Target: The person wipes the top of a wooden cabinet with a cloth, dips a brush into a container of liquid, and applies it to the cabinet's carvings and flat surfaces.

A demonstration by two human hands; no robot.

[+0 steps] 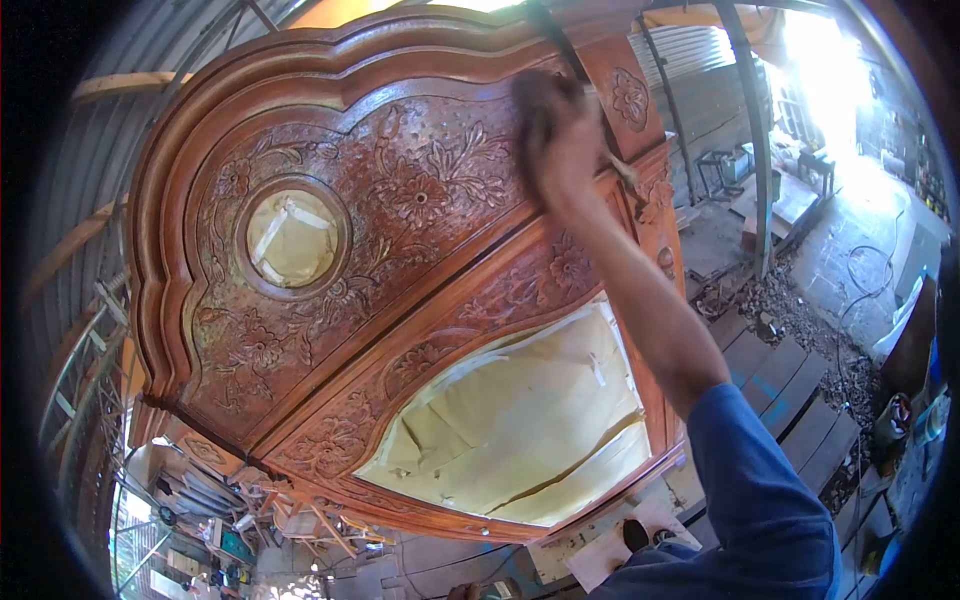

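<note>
My right hand point(565, 150) reaches up to the top right of a carved wooden cabinet point(400, 200), its fingers closed. A paintbrush point(622, 170) is in its grip; the pale wooden handle sticks out to the right below the palm, while the bristles are hidden by the dark, blurred fingers. Reddish-brown and glossy, the upper panel under the hand bears carved flowers and leaves. A round opening point(292, 238) at its left is masked with pale paper and tape. Lower down, masking paper point(520, 410) covers a large curved opening. My left hand is out of view.
Wooden planks point(770, 370) lie on the ground at right beside rubble point(790, 310). A metal post point(750, 130) stands behind the cabinet's right side. Chairs and clutter point(220, 520) fill the lower left, and corrugated metal walling point(75, 200) rises at left.
</note>
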